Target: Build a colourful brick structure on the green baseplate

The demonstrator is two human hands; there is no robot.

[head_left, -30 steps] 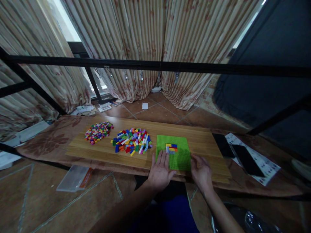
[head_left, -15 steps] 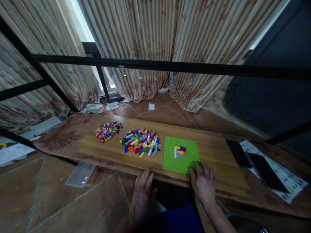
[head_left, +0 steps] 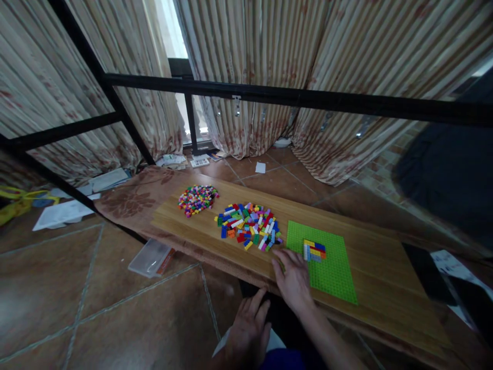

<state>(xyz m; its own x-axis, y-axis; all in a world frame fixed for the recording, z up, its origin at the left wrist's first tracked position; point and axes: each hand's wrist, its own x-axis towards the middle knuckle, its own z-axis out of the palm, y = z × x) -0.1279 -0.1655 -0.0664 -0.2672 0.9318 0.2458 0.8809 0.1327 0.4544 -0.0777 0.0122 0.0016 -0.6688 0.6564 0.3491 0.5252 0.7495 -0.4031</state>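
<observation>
My right hand (head_left: pixel 295 280) is over the left front part of a green studded baseplate (head_left: pixel 336 272), palm down with its fingers bent and a little apart. I see no brick in it; a bit of green shows between thumb and fingers. On the baseplate sits a small block of toy bricks (head_left: pixel 314 250) in yellow, red, blue, white and grey. Just beyond my fingertips lies a pile of larger loose bricks (head_left: pixel 250 224). My left hand (head_left: pixel 248 324) rests below the board's front edge with its fingers stretched out, holding nothing.
A heap of smaller bricks (head_left: pixel 197 199) lies farther left on the wooden board (head_left: pixel 185 231). Dark flat objects (head_left: pixel 427 272) lie on the right. A clear plastic box (head_left: pixel 150 258) is below the bench's front edge. A black metal rail (head_left: pixel 269 94) runs across behind.
My right hand has moved left from the baseplate's front right corner to its left side, near the larger bricks. The view has turned left. My left hand stays below the board's edge.
</observation>
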